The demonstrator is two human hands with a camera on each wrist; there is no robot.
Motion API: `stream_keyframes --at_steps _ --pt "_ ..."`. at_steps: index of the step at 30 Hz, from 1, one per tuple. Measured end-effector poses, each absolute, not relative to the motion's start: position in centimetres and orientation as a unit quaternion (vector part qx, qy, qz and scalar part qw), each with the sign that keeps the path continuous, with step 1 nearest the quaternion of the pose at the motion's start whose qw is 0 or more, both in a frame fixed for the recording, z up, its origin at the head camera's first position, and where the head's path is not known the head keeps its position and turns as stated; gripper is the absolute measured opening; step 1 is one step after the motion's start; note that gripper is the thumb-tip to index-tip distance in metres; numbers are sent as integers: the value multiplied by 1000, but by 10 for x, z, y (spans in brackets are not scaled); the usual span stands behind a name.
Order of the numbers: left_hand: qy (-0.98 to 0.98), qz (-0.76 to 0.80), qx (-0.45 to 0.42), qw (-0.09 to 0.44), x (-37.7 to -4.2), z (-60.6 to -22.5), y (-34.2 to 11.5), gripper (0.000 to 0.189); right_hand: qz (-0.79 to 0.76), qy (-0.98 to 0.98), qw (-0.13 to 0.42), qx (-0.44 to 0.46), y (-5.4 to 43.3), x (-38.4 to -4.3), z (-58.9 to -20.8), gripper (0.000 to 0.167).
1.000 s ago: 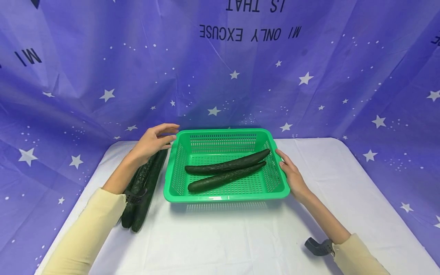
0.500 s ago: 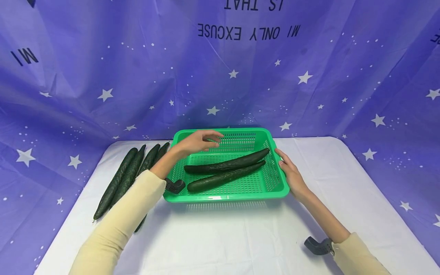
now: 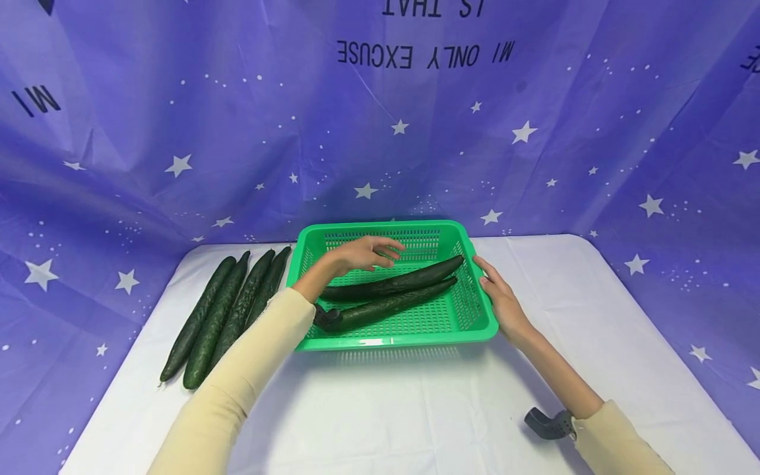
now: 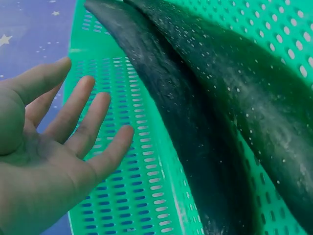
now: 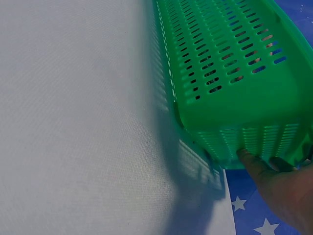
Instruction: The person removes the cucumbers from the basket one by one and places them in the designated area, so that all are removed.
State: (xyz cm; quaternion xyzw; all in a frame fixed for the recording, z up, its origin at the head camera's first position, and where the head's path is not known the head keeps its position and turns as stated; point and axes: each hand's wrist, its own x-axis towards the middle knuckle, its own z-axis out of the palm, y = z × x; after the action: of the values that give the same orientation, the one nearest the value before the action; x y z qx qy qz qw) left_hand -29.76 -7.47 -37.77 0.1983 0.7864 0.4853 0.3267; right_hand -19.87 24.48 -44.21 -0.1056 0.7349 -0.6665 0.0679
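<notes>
A green plastic basket [image 3: 386, 343] holds two long dark cucumbers, one behind the other: the rear cucumber [image 3: 410, 278] and the front cucumber [image 3: 392, 311]. My left hand [image 3: 365, 253] is over the basket's left half, behind the rear cucumber, its fingers spread and holding nothing. The left wrist view shows that hand [image 4: 63, 147] apart from the cucumbers, palm in sight. At the basket's right end my right hand [image 3: 505, 303] rests against the outer side, near the rim. From the right wrist view, its extended fingers [image 5: 252, 164] touch the slotted end wall.
Several more cucumbers [image 3: 204, 336] lie side by side on the white tablecloth [image 3: 404, 422], left of the basket, partly hidden by the left sleeve. A purple curtain [image 3: 380, 145] with stars and lettering hangs behind the table. A dark grey wrist mount [image 3: 549, 424] sits on the right wrist.
My left hand has moved right, from beside the basket's left rim to over its inside, uncovering the cucumbers on the left. My right hand and the cucumbers have stayed put.
</notes>
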Motion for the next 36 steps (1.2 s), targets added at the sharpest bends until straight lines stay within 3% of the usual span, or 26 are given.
stream_keyframes --at_steps 21,36 --pt "807 393 191 397 -309 -406 -66 53 -668 734 64 -105 245 -199 -443 53" --pt "810 383 202 394 -308 -407 -66 56 -669 733 66 -100 244 -199 -441 53"
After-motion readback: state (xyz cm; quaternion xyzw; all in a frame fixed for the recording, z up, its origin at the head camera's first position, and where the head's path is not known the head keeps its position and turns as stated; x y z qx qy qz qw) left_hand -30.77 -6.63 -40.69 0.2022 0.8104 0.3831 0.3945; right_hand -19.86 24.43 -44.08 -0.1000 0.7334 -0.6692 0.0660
